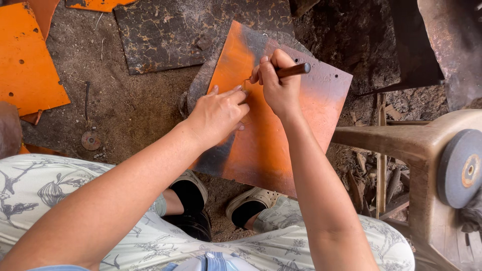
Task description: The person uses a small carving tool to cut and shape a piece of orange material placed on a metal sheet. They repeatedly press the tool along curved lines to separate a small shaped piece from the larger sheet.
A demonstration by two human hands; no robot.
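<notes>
- Lying tilted over a dark round block (pixel 193 93) on the dirt floor (pixel 130 115), near edge hanging just above two shoes (pixel 251 203): orange metal sheet (pixel 266 145).
- Crowding the right side: a wooden frame (pixel 401 143) with a grey grinding wheel (pixel 459 168), close beside the sheet's right edge.
- Leaving open ground to the left, between the sheet and another orange plate (pixel 27 70) well apart at the far left (only a small rusty disc (pixel 91 140) and a thin nail-like rod (pixel 87 100) lying there).
- Sitting beyond the sheet's upper-left edge: a dark, cracked metal plate (pixel 170 32).
- Pressing flat on the sheet's left half, fingers stretched out and holding nothing: left hand (pixel 218 118).
- Closing tight around a brown-handled tool (pixel 291 70), just beside the left fingertips, near the sheet's upper middle: right hand (pixel 276 83); tip meeting the sheet under the fingers, exact contact not clear.
- Showing bright orange across the middle, sooty grey-black smears along the upper and lower-left edges, small holes near the top right corner.
</notes>
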